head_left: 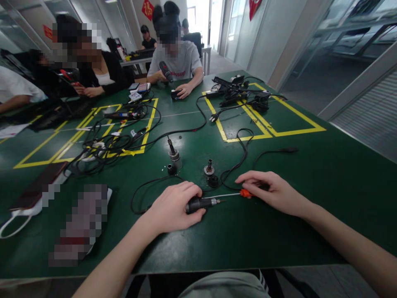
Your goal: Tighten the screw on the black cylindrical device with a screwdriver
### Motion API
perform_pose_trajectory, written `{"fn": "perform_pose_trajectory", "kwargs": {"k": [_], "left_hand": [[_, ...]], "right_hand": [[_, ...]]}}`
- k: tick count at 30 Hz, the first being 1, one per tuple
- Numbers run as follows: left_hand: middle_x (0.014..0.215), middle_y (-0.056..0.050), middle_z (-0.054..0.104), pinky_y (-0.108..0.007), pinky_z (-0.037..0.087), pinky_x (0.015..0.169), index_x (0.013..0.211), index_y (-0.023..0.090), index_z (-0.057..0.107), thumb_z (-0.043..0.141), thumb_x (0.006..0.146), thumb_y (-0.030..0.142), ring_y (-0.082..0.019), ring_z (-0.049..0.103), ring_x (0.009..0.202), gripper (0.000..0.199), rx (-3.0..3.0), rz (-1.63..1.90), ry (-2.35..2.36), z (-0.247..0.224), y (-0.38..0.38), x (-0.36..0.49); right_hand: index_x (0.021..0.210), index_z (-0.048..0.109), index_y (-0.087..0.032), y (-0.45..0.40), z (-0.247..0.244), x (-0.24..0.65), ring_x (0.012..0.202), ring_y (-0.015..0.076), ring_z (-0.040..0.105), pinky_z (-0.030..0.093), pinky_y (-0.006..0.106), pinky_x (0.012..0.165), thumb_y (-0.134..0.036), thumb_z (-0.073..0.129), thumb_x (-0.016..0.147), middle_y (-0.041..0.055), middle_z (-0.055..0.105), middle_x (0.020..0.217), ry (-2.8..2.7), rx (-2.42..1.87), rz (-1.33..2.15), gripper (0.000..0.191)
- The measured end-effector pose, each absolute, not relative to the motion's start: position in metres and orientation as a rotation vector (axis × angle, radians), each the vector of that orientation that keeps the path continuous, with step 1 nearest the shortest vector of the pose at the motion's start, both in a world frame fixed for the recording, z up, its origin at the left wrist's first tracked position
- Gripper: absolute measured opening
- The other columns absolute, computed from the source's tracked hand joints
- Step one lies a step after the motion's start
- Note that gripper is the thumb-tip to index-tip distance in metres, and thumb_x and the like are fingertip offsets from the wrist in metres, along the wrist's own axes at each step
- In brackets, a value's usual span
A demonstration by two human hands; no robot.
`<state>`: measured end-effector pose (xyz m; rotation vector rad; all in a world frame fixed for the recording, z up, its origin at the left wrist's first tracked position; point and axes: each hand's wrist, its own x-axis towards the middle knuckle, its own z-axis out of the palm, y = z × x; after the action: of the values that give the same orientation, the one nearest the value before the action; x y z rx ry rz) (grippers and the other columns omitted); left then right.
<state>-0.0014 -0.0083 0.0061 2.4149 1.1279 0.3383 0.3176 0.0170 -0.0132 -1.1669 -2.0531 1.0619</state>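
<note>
On the green table, my left hand (175,207) is closed around a black corded tool handle (197,204) with a metal collar and a thin tip pointing right. To its right, my right hand (269,188) curls its fingers at the orange handle of a screwdriver (246,193), whose thin shaft runs left behind the black tool. Part of that handle is hidden by the fingers. Beyond my hands stand a metal cylinder with a dark shaft (175,157) and a shorter metal part (209,169). Small black rings (213,181) lie beside them.
Tangled cables (102,145) spread over the left, and black adapters with cords (231,91) lie at the back right. Yellow tape (299,132) marks rectangles. A phone (37,184) lies at left, near a blurred-out item (83,223). Across the table, a person (176,62) holds a power tool.
</note>
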Motion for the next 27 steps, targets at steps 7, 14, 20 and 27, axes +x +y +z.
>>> {"fn": "perform_pose_trajectory", "kwargs": {"k": [7, 14, 20, 27], "left_hand": [[0.092, 0.0, 0.069, -0.029, 0.046, 0.07, 0.1, 0.023, 0.062, 0.072, 0.09, 0.022, -0.018, 0.065, 0.08, 0.014, 2.424, 0.37, 1.103, 0.0057, -0.0081, -0.0037], [0.092, 0.0, 0.069, -0.029, 0.046, 0.069, 0.099, 0.023, 0.061, 0.072, 0.09, 0.022, -0.018, 0.065, 0.079, 0.014, 2.427, 0.361, 1.112, 0.0063, -0.0087, -0.0049], [0.093, -0.001, 0.07, -0.029, 0.047, 0.069, 0.1, 0.023, 0.063, 0.071, 0.09, 0.022, -0.019, 0.066, 0.08, 0.013, 2.446, 0.36, 1.116, 0.0061, -0.0089, -0.0041], [0.093, -0.001, 0.069, -0.03, 0.047, 0.07, 0.101, 0.023, 0.063, 0.072, 0.09, 0.022, -0.019, 0.067, 0.081, 0.014, 2.476, 0.341, 1.104, 0.0054, -0.0101, -0.0025]], "right_hand": [[0.111, 0.079, -0.018, 0.0155, -0.0091, 0.3152, 0.069, 0.0183, 0.067, 0.054, 0.029, 0.064, -0.059, 0.069, 0.1, 0.0058, 0.076, 0.082, -1.986, -1.119, 1.175, 0.044], [0.108, 0.079, -0.019, 0.0162, -0.0122, 0.3162, 0.066, 0.0173, 0.07, 0.055, 0.029, 0.063, -0.048, 0.055, 0.109, 0.0048, 0.078, 0.082, -2.108, -1.117, 1.126, 0.038], [0.113, 0.079, -0.019, 0.0148, -0.011, 0.3168, 0.069, 0.0187, 0.071, 0.057, 0.029, 0.065, -0.049, 0.063, 0.105, 0.004, 0.078, 0.079, -2.112, -1.097, 1.121, 0.034], [0.112, 0.081, -0.02, 0.0137, -0.0115, 0.3182, 0.067, 0.0189, 0.067, 0.054, 0.028, 0.06, -0.051, 0.066, 0.102, 0.0046, 0.075, 0.08, -2.14, -1.112, 1.031, 0.036]]}}
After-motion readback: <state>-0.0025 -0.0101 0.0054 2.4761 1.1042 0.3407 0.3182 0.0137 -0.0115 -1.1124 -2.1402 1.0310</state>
